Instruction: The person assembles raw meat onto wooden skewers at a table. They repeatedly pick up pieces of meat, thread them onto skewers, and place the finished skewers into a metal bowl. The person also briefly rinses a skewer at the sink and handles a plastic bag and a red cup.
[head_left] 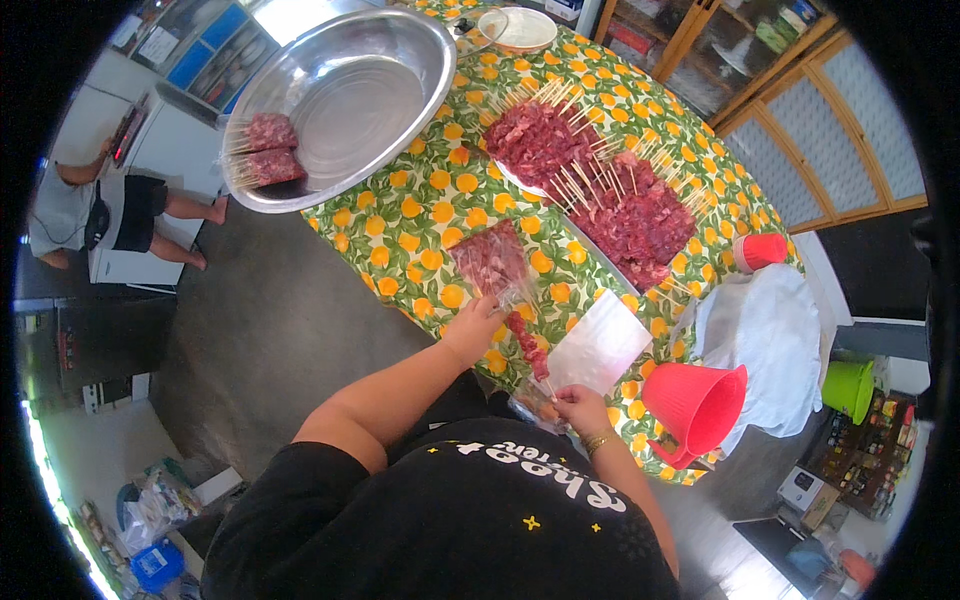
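My right hand grips the bare stick end of a meat skewer, threaded with red raw meat chunks. The skewer slants up and left toward my left hand. That hand's fingers are closed on the near edge of a clear plastic bag with raw meat skewers packed flat inside. Just right of the skewer lies a white sheet. Farther back, big piles of raw meat skewers lie on a tray, their sticks pointing outward.
A large steel basin with two packed skewer bags stands at the far left of the fruit-patterned tablecloth. A red jug, a pale cloth and red cups are at right. Another person stands far left.
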